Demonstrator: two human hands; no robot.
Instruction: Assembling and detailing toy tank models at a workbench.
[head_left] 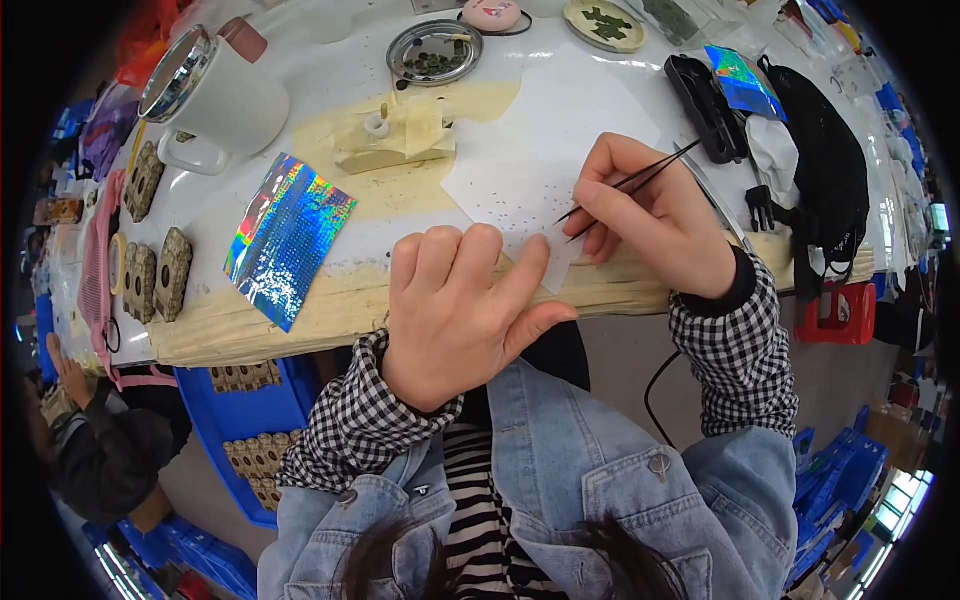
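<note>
Black tweezers [674,157] are pinched in the grip of the right hand [668,215], tips over a white paper sheet [590,110] strewn with dark specks [518,188]. The left hand [455,300] spreads thumb and index finger, other fingers bent, beside them. Left of the sheet: holographic foil [290,240], white mug [240,112]; right, a black case [708,108]; beyond, a metal dish [437,79].

A workshop: cluttered bench [250,346], blue tray [213,418] of matching brown pieces [260,456], blue crates [848,470], a co-worker [115,455] nearby.
</note>
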